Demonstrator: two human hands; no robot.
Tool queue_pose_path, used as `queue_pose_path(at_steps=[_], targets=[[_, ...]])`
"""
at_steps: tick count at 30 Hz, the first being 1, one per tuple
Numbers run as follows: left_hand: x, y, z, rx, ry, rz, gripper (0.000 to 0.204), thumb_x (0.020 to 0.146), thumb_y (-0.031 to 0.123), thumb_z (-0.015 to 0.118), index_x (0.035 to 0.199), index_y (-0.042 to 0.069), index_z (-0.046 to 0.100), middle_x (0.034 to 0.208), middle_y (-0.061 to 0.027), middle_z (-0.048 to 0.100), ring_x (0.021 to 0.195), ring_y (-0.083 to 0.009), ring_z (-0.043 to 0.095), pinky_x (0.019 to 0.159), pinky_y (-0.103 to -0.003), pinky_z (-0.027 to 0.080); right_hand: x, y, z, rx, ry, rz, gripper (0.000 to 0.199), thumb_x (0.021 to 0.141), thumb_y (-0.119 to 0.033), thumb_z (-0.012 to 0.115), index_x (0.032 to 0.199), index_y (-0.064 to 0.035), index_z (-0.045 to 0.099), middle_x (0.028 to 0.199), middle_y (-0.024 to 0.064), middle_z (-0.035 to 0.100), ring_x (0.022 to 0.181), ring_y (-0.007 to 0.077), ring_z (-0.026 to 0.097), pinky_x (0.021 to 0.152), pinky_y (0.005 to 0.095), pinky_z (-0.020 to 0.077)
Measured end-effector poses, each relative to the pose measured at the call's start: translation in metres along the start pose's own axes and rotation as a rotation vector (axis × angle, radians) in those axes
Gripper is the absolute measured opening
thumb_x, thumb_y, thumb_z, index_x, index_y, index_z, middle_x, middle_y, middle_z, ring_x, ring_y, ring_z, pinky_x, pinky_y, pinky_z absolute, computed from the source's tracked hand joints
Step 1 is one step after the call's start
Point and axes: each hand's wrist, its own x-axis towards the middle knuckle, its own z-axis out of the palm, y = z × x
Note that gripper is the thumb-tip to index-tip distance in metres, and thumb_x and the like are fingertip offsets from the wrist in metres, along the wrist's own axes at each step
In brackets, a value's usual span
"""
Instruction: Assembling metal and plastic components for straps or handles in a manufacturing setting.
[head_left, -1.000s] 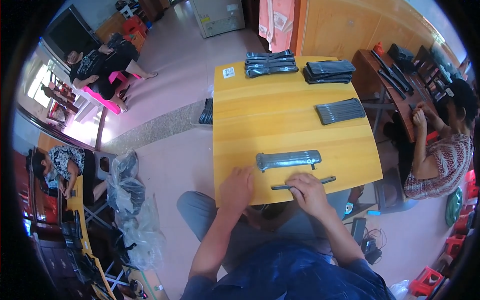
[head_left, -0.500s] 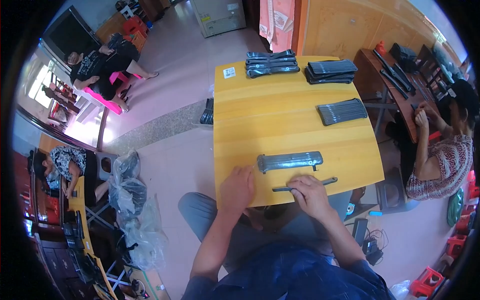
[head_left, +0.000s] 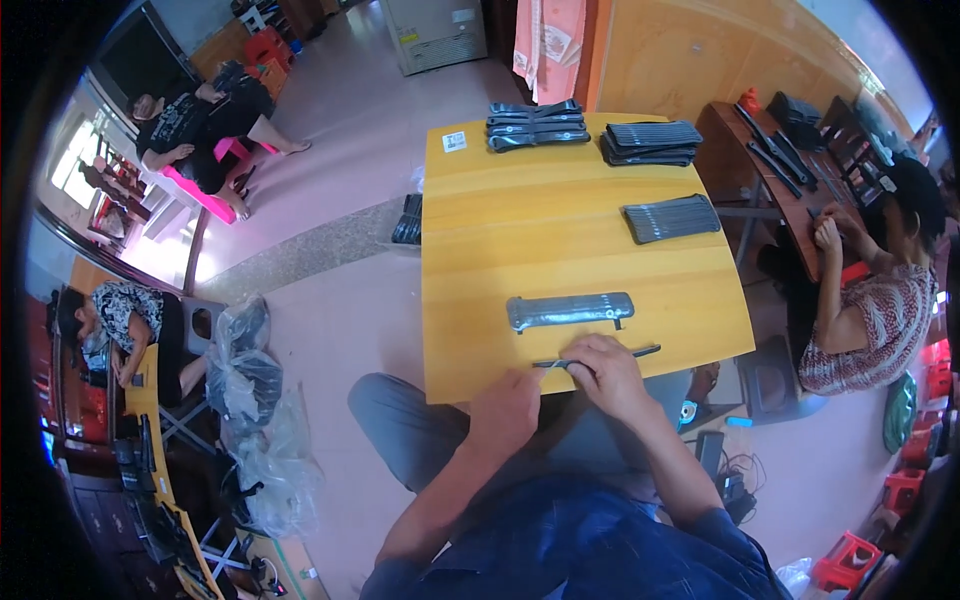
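My right hand (head_left: pixel 606 376) is closed on a thin dark strip (head_left: pixel 648 351) near the table's front edge, and both ends of the strip stick out past the fingers. My left hand (head_left: pixel 506 410) is at the strip's left end, fingers pinched together. A small pale sliver shows by its fingertips; I cannot make out what it is. Just beyond my hands lies a flat bundle of dark strips (head_left: pixel 570 310) in a shiny wrap, with small tabs at its lower edge.
On the yellow table (head_left: pixel 480 240), farther off, lie a single dark bundle (head_left: pixel 671 219), a stacked pile of bundles (head_left: pixel 651 144) and a banded stack (head_left: pixel 537 126). People sit at right and left, with clear plastic bags (head_left: pixel 250 370) on the floor to the left.
My left hand has moved right and down, from beside the wrapped bundle to the strip's left end. My right hand keeps the strip, which sits slightly farther left. The whole view has shifted a little.
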Motion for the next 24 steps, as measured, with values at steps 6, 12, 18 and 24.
queue_pose_path(at_steps=[6, 12, 18, 24], targets=[[-0.0027, 0.0075, 0.0039, 0.046, -0.004, 0.03, 0.025, 0.093, 0.011, 0.063, 0.118, 0.012, 0.068, 0.092, -0.0105, 0.067, 0.078, -0.0323, 0.069, 0.066, -0.044, 0.056, -0.0019, 0.0037, 0.0017, 0.032, 0.0, 0.011, 0.018, 0.087, -0.009, 0.072, 0.104, -0.008, 0.071, 0.099, 0.0138, 0.07, 0.097, 0.038, 0.067, 0.085, 0.0464, 0.0539], [-0.0005, 0.0082, 0.0045, 0.109, -0.056, 0.028, 0.025, 0.094, 0.013, 0.064, 0.118, 0.013, 0.068, 0.09, -0.0089, 0.066, 0.076, -0.0309, 0.07, 0.063, -0.043, 0.057, -0.004, 0.0046, 0.0029, 0.042, 0.006, 0.024, 0.02, 0.084, -0.009, 0.074, 0.104, -0.0087, 0.071, 0.098, 0.0134, 0.069, 0.096, 0.038, 0.067, 0.084, 0.0464, 0.0534], [0.0018, 0.0009, 0.0073, 0.128, -0.11, 0.037, 0.023, 0.096, 0.014, 0.062, 0.119, 0.014, 0.067, 0.087, -0.0099, 0.066, 0.077, -0.0319, 0.071, 0.063, -0.044, 0.057, -0.0036, 0.0058, 0.0049, 0.056, 0.009, 0.031, 0.022, 0.082, -0.007, 0.075, 0.103, -0.0092, 0.071, 0.096, 0.0128, 0.068, 0.094, 0.0377, 0.066, 0.083, 0.0468, 0.053], [0.0047, -0.0008, 0.0054, 0.108, -0.145, 0.051, 0.028, 0.1, 0.018, 0.06, 0.128, 0.016, 0.062, 0.086, -0.0108, 0.066, 0.079, -0.0324, 0.071, 0.066, -0.046, 0.058, -0.0015, 0.0054, 0.0039, 0.057, 0.015, 0.033, 0.021, 0.081, -0.007, 0.076, 0.101, -0.0092, 0.071, 0.093, 0.0129, 0.067, 0.092, 0.0375, 0.066, 0.081, 0.0467, 0.0529]])
